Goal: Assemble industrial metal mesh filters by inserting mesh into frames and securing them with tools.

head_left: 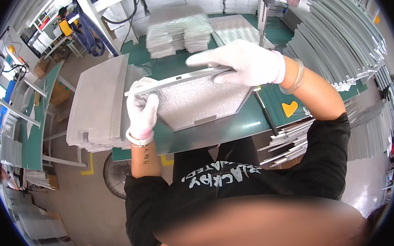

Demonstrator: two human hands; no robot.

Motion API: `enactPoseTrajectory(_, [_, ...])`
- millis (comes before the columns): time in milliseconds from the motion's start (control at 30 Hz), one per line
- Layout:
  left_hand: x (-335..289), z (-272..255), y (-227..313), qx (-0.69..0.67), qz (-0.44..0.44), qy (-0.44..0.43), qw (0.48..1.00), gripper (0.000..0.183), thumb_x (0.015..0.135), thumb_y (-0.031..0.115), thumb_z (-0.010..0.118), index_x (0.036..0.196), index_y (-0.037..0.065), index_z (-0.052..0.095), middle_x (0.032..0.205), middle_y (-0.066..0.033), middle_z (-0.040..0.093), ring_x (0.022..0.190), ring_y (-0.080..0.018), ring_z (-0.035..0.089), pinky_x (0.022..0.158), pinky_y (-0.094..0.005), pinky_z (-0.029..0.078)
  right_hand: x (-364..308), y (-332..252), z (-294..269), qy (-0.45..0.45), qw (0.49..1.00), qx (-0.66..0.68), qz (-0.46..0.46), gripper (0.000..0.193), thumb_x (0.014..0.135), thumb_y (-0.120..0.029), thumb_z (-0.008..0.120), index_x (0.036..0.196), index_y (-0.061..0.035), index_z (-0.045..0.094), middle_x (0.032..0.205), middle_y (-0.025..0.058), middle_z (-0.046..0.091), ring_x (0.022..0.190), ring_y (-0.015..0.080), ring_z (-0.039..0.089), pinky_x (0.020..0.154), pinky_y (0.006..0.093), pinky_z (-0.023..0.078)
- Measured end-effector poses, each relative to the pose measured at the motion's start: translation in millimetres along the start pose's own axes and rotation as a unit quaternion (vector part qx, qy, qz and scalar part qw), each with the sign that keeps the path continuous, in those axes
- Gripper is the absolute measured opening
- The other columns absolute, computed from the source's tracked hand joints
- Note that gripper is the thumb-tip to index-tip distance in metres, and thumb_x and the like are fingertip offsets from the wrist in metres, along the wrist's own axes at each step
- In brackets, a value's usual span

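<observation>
Gripping the framed panel point(204, 100) by its upper-left corner, your left hand point(142, 109) curls its fingers round the rail, while your right hand point(246, 65) straddles the top edge, forefinger stretched out; how firmly it pinches, I cannot tell. With the panel tilted near the front edge of the table point(233, 129), steadying it by the rails should guard against dents.
</observation>
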State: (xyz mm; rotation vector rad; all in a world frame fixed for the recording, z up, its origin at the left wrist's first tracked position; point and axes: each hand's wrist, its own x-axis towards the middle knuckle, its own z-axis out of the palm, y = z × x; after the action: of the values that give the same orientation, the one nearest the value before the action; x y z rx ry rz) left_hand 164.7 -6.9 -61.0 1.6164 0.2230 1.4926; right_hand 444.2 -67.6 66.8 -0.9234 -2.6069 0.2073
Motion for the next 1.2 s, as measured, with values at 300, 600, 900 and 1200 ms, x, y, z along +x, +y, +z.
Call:
enactPoseTrajectory(300, [2, 17, -13, 0.096, 0.145, 0.194, 0.966, 0.07, 0.075, 0.0, 0.081, 0.131, 0.006, 0.04, 0.133, -0.0171, 0.052, 0.09, -0.0104, 0.06, 0.071, -0.02, 0.048, 9, -6, -3, -0.009, 1.0, 0.019, -0.019, 0.055, 0.078, 0.002, 0.057, 0.132, -0.0105, 0.059, 0.1, 0.0154, 0.065, 0.093, 0.0341, 0.062, 0.086, 0.0406, 0.051])
enactPoseTrajectory(600, [6, 19, -17, 0.37, 0.165, 0.267, 0.874, 0.039, 0.083, 0.009, 0.074, 0.118, -0.005, 0.061, 0.128, -0.019, 0.063, 0.07, -0.0149, 0.059, 0.069, -0.0255, 0.051, 15, -3, 1, 0.004, 1.0, 0.009, -0.002, 0.055, 0.079, 0.004, 0.061, 0.133, -0.0074, 0.058, 0.085, 0.0148, 0.058, 0.079, 0.031, 0.058, 0.076, 0.0391, 0.049])
enactPoseTrajectory(900, [11, 14, -11, 0.456, 0.183, 0.248, 0.835, 0.03, 0.089, 0.0, 0.057, 0.117, -0.006, 0.064, 0.114, -0.0171, 0.069, 0.103, -0.027, 0.068, 0.09, -0.0327, 0.053, 18, -4, -1, -0.002, 1.0, -0.01, 0.003, 0.054, 0.079, 0.003, 0.06, 0.132, -0.0076, 0.058, 0.084, 0.0144, 0.058, 0.079, 0.0306, 0.06, 0.076, 0.0387, 0.05])
enactPoseTrajectory(1200, [3, 5, -34, 0.063, 0.104, 0.203, 0.972, 0.048, 0.088, -0.006, 0.062, 0.134, -0.001, 0.05, 0.113, -0.007, 0.063, 0.089, -0.0078, 0.058, 0.078, -0.0215, 0.049, 14, -6, 10, 0.064, 0.992, -0.096, -0.047, 0.047, 0.077, -0.004, 0.065, 0.124, -0.0069, 0.064, 0.088, 0.0123, 0.062, 0.082, 0.0312, 0.062, 0.076, 0.0406, 0.05])
